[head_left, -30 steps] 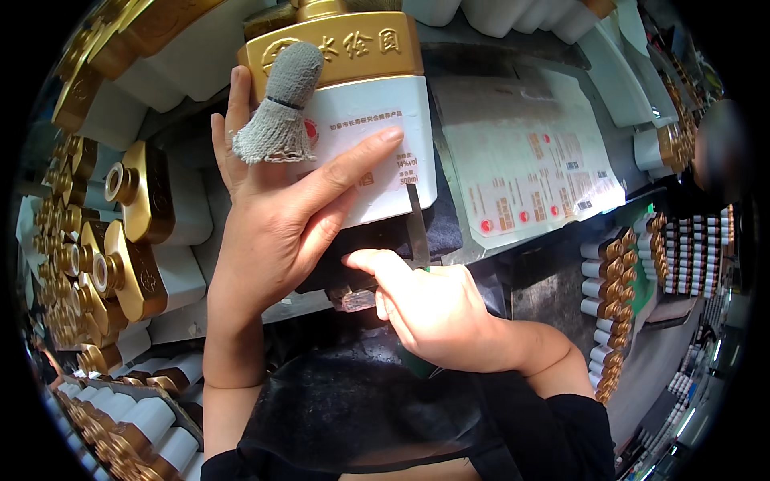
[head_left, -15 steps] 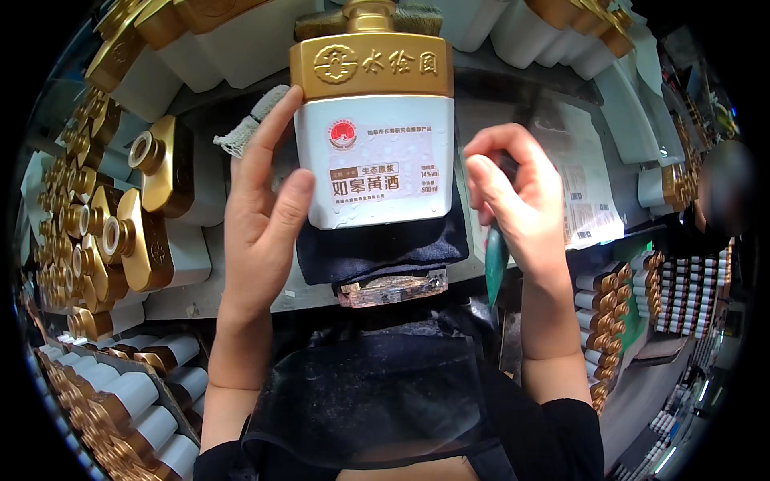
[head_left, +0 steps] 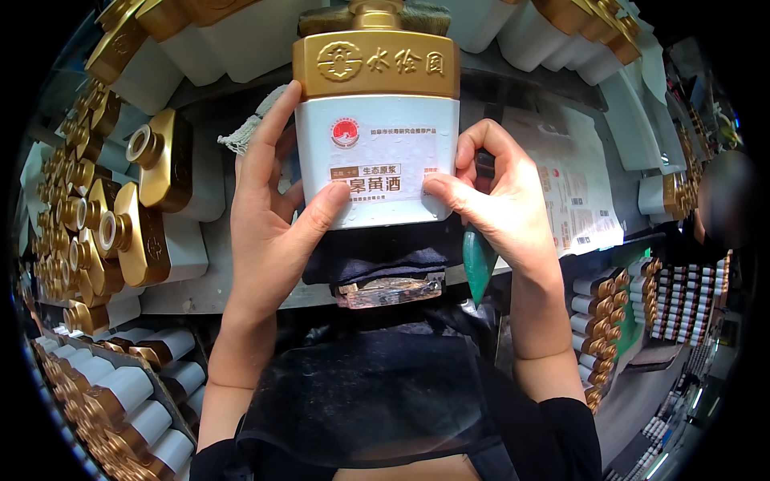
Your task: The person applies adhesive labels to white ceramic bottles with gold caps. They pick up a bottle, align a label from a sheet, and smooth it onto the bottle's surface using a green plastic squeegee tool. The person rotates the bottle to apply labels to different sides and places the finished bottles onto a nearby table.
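A flat white bottle (head_left: pixel 401 204) with a gold shoulder and neck faces me, a label with a red round emblem on its front. My left hand (head_left: pixel 273 232) grips its left side, the thumb pressed on the label's lower left corner. At the other side my right hand (head_left: pixel 513 204) holds the edge, its thumb on the label's lower right. A green pointed blade-like tool (head_left: pixel 479 264) sticks out below the right palm; its upper part is hidden. Under the bottle lies a folded dark cloth (head_left: pixel 385 258), with a clear crumpled-looking block (head_left: pixel 391 290) at its front edge.
Sheets of printed labels (head_left: pixel 569 188) lie on the grey table to the right. A brush (head_left: pixel 429 20) is behind the bottle, and a white knitted cloth (head_left: pixel 250 132) beside my left fingers. Similar gold-and-white bottles (head_left: pixel 164 160) crowd the left, far side and crates (head_left: pixel 136 385) below.
My right hand has moved left onto the bottle's right edge, carrying the green tool along. My left thumb has come down from the bottle's side onto the label.
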The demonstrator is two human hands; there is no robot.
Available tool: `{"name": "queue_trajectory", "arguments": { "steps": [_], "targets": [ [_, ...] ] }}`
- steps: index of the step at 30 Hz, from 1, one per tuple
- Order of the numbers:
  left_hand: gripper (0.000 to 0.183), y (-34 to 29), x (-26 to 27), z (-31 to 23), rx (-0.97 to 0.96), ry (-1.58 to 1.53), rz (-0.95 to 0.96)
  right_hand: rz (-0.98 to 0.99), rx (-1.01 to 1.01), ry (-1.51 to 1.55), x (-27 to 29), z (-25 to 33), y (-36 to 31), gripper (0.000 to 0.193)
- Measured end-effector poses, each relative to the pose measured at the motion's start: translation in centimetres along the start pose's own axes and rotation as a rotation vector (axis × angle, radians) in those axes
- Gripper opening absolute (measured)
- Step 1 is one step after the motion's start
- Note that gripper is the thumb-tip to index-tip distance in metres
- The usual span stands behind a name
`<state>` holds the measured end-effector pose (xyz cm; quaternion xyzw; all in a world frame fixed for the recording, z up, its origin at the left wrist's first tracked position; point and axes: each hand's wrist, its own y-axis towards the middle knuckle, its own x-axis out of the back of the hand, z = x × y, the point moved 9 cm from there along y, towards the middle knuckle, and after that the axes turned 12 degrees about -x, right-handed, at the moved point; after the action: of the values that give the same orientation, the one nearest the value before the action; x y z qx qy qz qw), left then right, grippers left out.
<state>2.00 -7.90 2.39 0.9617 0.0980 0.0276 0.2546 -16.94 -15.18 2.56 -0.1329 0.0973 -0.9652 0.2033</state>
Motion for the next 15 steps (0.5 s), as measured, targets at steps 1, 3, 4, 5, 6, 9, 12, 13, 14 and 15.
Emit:
{"name": "queue_trajectory", "arguments": {
  "steps": [1,3,4,5,6,9,12,13,14,15],
  "targets": [
    [0.073,0.00,-0.01,-0.01,0.003,-0.003,-0.001,0.002,0.000,-0.008,-0.03,0.03,-0.01,0.034],
    [0.073,-0.05,-0.04,-0.05,0.001,-0.001,0.002,0.010,0.008,0.004,-0.10,-0.04,-0.03,0.034],
    [0.072,0.02,-0.11,-0.14,-0.005,0.002,0.007,0.012,0.014,0.009,-0.05,-0.01,-0.05,0.034],
    [0.072,0.08,-0.16,-0.22,-0.012,0.005,0.012,0.019,0.021,0.020,-0.04,0.00,-0.03,0.034],
    [0.072,0.12,-0.06,-0.20,-0.016,-0.002,0.011,0.026,0.028,0.032,-0.02,-0.01,0.02,0.034],
    [0.072,0.21,0.19,-0.21,-0.024,-0.013,0.000,0.052,-0.024,0.081,-0.20,0.19,0.07,0.034],
    [0.072,0.13,-0.53,-0.46,-0.019,-0.015,-0.012,0.026,-0.019,0.072,-0.07,-0.20,0.10,0.034],
    [0.072,0.12,-0.58,-0.52,-0.015,-0.007,-0.014,0.012,0.000,0.059,-0.01,-0.21,0.12,0.034],
    [0.072,0.10,-0.55,-0.53,-0.012,0.001,-0.015,0.004,-0.005,0.051,0.01,-0.21,0.14,0.034],
    [0.072,0.04,-0.49,-0.39,-0.002,-0.018,-0.017,-0.004,-0.009,0.043,0.01,-0.15,0.12,0.034]
  ]
}}
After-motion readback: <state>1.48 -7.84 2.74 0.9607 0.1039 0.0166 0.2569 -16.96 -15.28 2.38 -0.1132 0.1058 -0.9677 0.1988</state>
